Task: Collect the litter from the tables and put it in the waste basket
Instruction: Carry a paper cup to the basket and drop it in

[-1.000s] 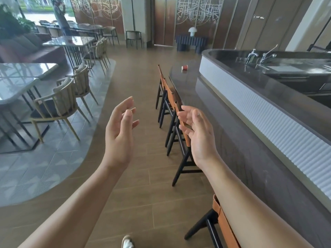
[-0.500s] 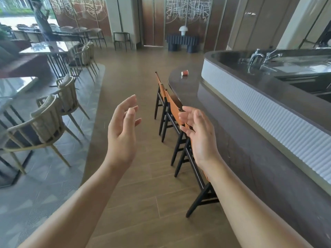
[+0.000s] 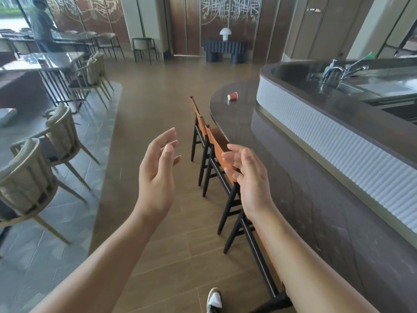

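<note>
A small orange paper cup (image 3: 232, 96) lies on its side near the far rounded end of the dark bar counter (image 3: 300, 168). My left hand (image 3: 158, 175) and my right hand (image 3: 248, 177) are raised in front of me over the wooden floor, palms facing each other, fingers apart, holding nothing. Both hands are well short of the cup. No waste basket is in view.
A row of orange-backed black chairs (image 3: 216, 154) lines the counter's left side. Woven armchairs (image 3: 29, 177) and glass tables (image 3: 42, 62) stand on the grey tiled area at left. A person (image 3: 41, 26) stands far back left. A sink with taps (image 3: 338, 75) sits behind the counter.
I have walked forward along the counter; the cup and chairs are nearer and larger. Both hands keep the same raised, spread pose.
</note>
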{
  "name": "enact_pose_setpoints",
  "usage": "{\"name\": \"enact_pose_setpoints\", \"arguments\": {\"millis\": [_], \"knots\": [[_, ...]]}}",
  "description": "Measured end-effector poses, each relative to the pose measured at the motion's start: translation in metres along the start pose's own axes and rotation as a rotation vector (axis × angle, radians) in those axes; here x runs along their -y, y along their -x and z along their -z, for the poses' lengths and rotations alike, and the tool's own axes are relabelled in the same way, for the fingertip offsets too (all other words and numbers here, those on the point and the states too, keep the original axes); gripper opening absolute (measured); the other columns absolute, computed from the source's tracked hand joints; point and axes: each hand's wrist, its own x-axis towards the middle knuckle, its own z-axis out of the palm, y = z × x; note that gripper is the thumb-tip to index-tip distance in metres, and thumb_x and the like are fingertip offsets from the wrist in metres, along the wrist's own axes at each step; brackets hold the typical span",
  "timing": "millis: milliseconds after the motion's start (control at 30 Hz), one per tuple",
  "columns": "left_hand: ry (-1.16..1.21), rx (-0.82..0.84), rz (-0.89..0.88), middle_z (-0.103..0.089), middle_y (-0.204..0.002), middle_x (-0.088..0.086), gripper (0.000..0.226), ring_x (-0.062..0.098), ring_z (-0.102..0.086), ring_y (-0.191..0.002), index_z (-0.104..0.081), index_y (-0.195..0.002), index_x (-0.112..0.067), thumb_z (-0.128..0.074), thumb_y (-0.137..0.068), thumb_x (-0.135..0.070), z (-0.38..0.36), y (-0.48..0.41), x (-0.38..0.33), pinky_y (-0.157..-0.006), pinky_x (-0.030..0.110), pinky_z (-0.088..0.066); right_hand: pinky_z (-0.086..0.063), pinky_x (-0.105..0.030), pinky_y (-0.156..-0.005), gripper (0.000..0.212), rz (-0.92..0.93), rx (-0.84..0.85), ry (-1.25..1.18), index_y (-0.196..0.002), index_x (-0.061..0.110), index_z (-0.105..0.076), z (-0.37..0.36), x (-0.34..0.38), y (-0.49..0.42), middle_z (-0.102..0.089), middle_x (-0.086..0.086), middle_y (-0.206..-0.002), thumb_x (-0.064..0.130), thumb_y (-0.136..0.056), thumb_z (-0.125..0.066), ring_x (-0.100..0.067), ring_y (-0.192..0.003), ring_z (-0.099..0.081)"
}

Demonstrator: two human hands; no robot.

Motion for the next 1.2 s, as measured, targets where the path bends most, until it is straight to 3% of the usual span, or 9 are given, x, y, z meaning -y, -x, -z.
{"name": "enact_pose_setpoints", "arguments": {"millis": [167,500,700,933,1033,1200], "knots": [[0.006,-0.014,0.005,-0.066,-0.14,-0.005,0.043,0.014,-0.063,-0.132,-0.063,-0.139,-0.02,-0.044,-0.104,-0.037,-0.032,-0.095,0.054,-0.103,0.04,-0.058,-0.051,-0.047,-0.11,0.037,-0.004,0.016,0.042,-0.118,0.036,-0.072,0.005,-0.03,-0.115,-0.074,0.006,-0.116,0.056,-0.102,-0.044,-0.013,-0.122,-0.067],[0.055,-0.037,0.024,-0.065,-0.141,-0.002,0.053,0.018,-0.063,-0.132,-0.062,-0.14,-0.016,-0.047,-0.1,-0.047,-0.067,-0.249,0.146,-0.098,0.038,-0.058,-0.052,-0.026,-0.099,0.037,-0.036,0.06,0.117,-0.12,0.036,-0.068,-0.011,-0.086,-0.284,-0.074,0.013,-0.114,0.052,-0.103,-0.04,-0.008,-0.121,-0.066],[0.074,-0.018,0.04,-0.066,-0.14,-0.008,0.049,0.017,-0.062,-0.133,-0.063,-0.14,-0.02,-0.047,-0.102,-0.046,-0.064,-0.341,0.211,-0.099,0.04,-0.057,-0.054,-0.036,-0.104,0.036,-0.044,0.03,0.107,-0.121,0.035,-0.069,-0.041,-0.127,-0.383,-0.075,0.01,-0.114,0.05,-0.102,-0.043,-0.01,-0.12,-0.067],[0.095,0.03,0.038,-0.066,-0.14,-0.008,0.048,0.017,-0.062,-0.133,-0.064,-0.139,-0.021,-0.047,-0.101,-0.047,-0.038,-0.477,0.281,-0.097,0.036,-0.057,-0.054,-0.037,-0.108,0.036,-0.039,-0.002,0.108,-0.119,0.037,-0.07,-0.111,-0.174,-0.512,-0.074,0.004,-0.115,0.053,-0.101,-0.043,-0.012,-0.119,-0.068],[0.084,0.046,0.043,-0.066,-0.139,-0.008,0.048,0.017,-0.063,-0.132,-0.064,-0.138,-0.023,-0.048,-0.1,-0.048,-0.021,-0.545,0.304,-0.097,0.036,-0.057,-0.052,-0.041,-0.11,0.033,-0.031,-0.028,0.097,-0.114,0.043,-0.071,-0.143,-0.185,-0.573,-0.074,0.011,-0.112,0.053,-0.101,-0.043,-0.01,-0.119,-0.067],[0.079,0.085,0.045,-0.067,-0.139,-0.008,0.051,0.017,-0.063,-0.131,-0.064,-0.139,-0.019,-0.048,-0.1,-0.047,-0.009,-0.641,0.336,-0.097,0.037,-0.058,-0.054,-0.041,-0.109,0.037,-0.024,-0.1,0.096,-0.121,0.032,-0.069,-0.175,-0.208,-0.654,-0.074,0.012,-0.109,0.05,-0.101,-0.044,-0.01,-0.118,-0.068]]}}
